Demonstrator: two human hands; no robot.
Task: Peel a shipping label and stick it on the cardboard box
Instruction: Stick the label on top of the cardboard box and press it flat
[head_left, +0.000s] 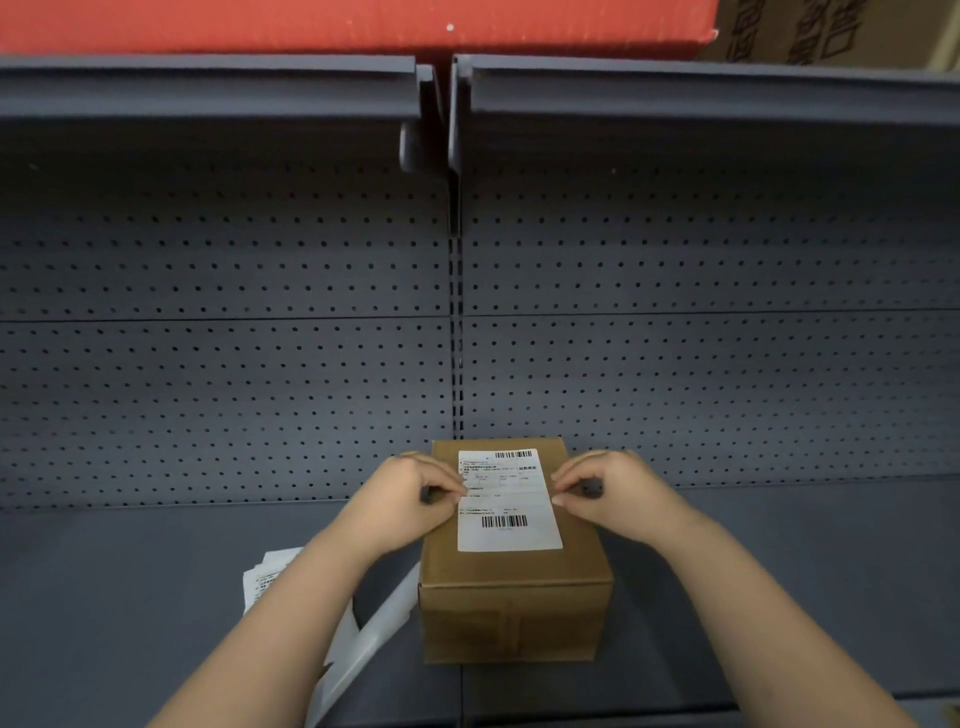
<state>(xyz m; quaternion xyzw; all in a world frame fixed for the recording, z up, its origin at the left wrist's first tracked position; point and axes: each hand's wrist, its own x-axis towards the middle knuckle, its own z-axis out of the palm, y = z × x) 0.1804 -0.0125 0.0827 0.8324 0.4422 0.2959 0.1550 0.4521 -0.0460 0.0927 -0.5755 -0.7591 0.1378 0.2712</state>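
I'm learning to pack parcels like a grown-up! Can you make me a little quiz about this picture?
1. True or false: the shipping label lies on top of the cardboard box.
2. Which hands touch the label? A) only the left hand B) only the right hand C) both
3. Fill in: loose white papers lie on the shelf to the box's ____.

Key: 1 true; 2 C; 3 left.

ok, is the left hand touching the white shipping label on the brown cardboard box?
Touching. Head view: left hand fingertips press the white shipping label's left edge, no gap.
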